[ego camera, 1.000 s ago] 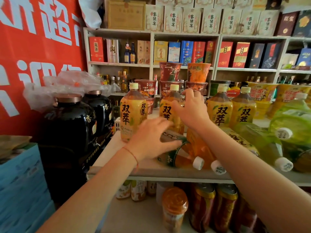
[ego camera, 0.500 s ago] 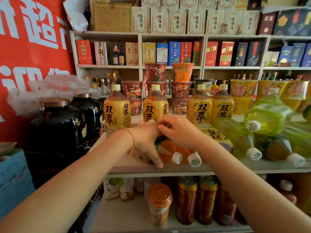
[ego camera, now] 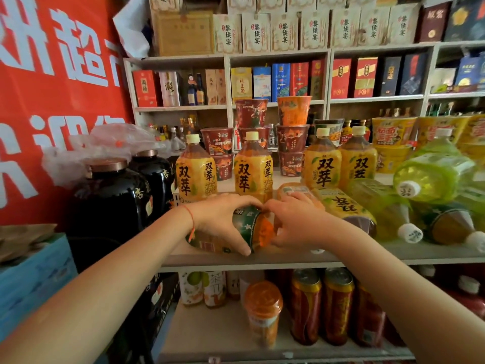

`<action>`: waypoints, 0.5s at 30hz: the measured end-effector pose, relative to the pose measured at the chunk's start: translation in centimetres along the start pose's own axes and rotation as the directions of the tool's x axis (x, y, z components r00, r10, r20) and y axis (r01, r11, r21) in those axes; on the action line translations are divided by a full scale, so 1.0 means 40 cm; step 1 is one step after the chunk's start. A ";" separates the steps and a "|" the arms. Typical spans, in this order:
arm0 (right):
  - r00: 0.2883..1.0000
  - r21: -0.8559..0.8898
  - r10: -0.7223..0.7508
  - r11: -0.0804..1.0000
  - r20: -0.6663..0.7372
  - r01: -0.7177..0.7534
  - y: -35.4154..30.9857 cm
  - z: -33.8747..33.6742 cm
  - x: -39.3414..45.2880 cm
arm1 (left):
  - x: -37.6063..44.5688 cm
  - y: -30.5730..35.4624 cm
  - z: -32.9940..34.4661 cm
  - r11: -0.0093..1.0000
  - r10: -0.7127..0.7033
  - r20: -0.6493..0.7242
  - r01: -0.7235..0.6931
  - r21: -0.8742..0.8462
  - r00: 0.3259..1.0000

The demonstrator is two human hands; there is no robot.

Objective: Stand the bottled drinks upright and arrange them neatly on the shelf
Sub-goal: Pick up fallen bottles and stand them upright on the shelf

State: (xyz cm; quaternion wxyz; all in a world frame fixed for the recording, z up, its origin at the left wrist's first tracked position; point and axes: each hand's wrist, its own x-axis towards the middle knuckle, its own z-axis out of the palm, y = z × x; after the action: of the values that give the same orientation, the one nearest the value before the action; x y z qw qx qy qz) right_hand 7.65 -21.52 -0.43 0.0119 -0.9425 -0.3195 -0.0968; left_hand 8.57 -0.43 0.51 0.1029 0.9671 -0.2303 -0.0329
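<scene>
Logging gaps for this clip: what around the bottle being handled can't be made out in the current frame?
- Green-labelled bottle, head view: cap and neck hidden behind the right hand.
- Its underside grip: left hand covers it; only the thumb shows in front.
- Green bottles: cut off by the right edge, count unclear.
- Lower-shelf cans: labels blurred.

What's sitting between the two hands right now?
In the head view, a lying green-labelled bottle fills the gap: the left hand curls over its body and the right hand grips its cap-side end.
</scene>
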 end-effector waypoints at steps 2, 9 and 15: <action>0.999 0.176 -0.034 0.983 -0.042 0.040 0.012 -0.012 -0.002 | -0.018 -0.010 -0.002 0.989 0.011 -0.073 -0.021 -0.145 0.997; 0.880 0.770 0.249 0.612 -0.404 0.180 -0.057 -0.066 0.090 | -0.065 -0.057 0.032 0.741 -0.184 -0.509 -0.222 -0.634 0.841; 0.983 0.893 0.141 0.447 -0.118 0.043 -0.193 0.011 0.154 | -0.120 -0.096 0.075 0.362 -0.527 -0.565 -0.434 -0.825 0.635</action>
State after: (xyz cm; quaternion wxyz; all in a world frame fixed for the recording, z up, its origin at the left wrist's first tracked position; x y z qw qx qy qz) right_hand 7.83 -11.64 0.01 0.5355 -0.7922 -0.2927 0.0035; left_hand 5.62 4.54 -3.14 0.7149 0.6472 -0.0687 0.2556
